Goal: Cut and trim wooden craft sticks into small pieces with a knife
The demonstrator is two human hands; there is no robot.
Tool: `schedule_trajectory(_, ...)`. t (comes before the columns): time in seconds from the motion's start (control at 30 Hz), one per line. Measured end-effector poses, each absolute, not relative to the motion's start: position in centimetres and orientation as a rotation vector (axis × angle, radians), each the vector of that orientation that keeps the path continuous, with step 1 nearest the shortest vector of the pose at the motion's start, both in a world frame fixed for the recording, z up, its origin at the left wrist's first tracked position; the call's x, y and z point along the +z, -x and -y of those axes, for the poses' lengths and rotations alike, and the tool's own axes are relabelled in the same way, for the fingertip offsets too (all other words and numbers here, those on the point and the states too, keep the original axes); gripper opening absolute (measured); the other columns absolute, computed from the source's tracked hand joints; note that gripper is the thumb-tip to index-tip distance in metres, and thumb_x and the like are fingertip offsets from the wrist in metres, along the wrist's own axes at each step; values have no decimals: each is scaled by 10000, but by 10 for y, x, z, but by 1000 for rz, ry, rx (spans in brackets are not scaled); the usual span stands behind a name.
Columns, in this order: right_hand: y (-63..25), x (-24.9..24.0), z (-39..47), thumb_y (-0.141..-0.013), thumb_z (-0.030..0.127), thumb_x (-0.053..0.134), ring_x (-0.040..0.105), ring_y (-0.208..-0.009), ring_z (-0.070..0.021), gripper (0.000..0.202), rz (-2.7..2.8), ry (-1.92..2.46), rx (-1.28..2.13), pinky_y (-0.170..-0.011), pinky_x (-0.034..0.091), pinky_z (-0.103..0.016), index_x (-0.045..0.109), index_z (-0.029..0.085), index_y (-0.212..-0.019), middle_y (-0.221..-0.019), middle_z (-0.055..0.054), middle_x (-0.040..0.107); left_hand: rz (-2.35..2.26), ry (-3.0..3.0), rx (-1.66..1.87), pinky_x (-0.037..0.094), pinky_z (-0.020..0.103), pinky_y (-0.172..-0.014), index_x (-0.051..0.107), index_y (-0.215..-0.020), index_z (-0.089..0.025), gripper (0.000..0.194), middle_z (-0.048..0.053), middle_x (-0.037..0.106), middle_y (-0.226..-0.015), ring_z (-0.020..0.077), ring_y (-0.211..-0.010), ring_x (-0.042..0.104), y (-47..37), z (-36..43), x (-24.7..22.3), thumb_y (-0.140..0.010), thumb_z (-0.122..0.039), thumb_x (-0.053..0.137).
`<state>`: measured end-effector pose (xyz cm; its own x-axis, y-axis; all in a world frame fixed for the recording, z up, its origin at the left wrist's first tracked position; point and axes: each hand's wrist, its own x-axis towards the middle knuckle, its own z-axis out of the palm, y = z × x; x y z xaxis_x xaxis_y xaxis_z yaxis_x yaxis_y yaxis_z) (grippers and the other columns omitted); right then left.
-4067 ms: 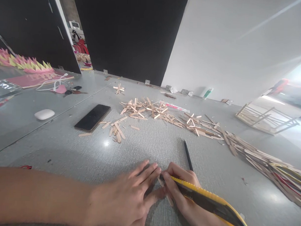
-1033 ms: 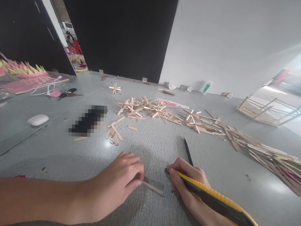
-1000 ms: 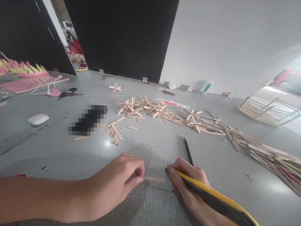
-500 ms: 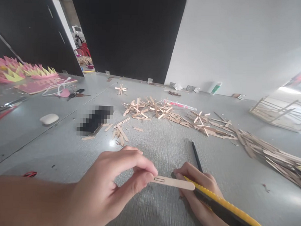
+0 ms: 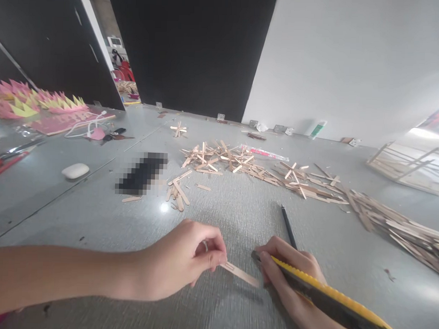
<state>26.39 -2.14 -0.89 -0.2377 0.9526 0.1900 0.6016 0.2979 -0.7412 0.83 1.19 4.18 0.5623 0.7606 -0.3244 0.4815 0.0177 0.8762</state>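
Note:
My left hand [image 5: 191,257] pinches one end of a flat wooden craft stick [image 5: 242,274] between thumb and fingers. A small rectangle is drawn on the stick close to my fingertips, and its free end slants down to the right. My right hand [image 5: 291,277] is closed around a yellow and black utility knife [image 5: 319,295], its tip pointing left near the stick's free end but apart from it. Behind my right hand a dark pencil [image 5: 288,227] lies on the grey tabletop [image 5: 214,313], its near end hidden by the hand.
Craft sticks [image 5: 219,159] lie heaped beyond my hands, with a long pile of strips [image 5: 400,231] to the right. A white mouse-shaped object [image 5: 75,171] and a pixelated dark item [image 5: 142,174] sit left. A wooden stick frame [image 5: 410,168] stands far right, pink-yellow paper spikes [image 5: 38,103] far left.
My left hand has moved down and away from me, and the craft stick now tilts downward to the right, lower than before. My right hand and the utility knife have barely moved.

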Motion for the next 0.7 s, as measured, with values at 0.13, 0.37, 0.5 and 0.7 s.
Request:
schedule_trajectory(0.13, -265, -12, 21, -1011, 391, 544, 481, -473, -120, 209, 1952, 1377, 723, -468, 387, -251, 626, 246, -884, -563, 65, 524, -956, -1549, 113, 376, 175, -379, 646, -1011, -168, 223, -38, 613, -632, 73, -386, 469, -10, -23, 27, -1019, -350, 517)
schedule_trajectory(0.37, -266, -5, 25, -966, 280, 565, 346, -452, -97, 65, 2160, 1125, 860, -432, 292, -259, 591, 225, -989, -583, 92, 426, -909, -1565, 82, 373, 163, -358, 675, -850, -150, 172, -32, 591, -578, 74, -379, 475, -11, -31, 26, -953, -227, 561)
schedule_trajectory(0.5, -254, 4, 30, -988, 247, 500, 355, -460, -89, 108, 2158, 1125, 959, -443, 292, -250, 587, 233, -925, -577, 92, 400, -828, -1592, 83, 439, 172, -406, 708, -879, -161, 153, -38, 568, -562, 101, -440, 541, -13, -36, 20, -935, -192, 569)
schedule_trajectory(0.7, -243, -5, 35, -1005, 295, 472, 388, -436, -86, 120, 2100, 1185, 1101, -446, 311, -243, 547, 237, -932, -546, 91, 494, -792, -1581, 14, 449, 172, -414, 658, -867, -172, 126, -36, 584, -546, 115, -442, 587, -14, -43, 19, -949, -195, 565)
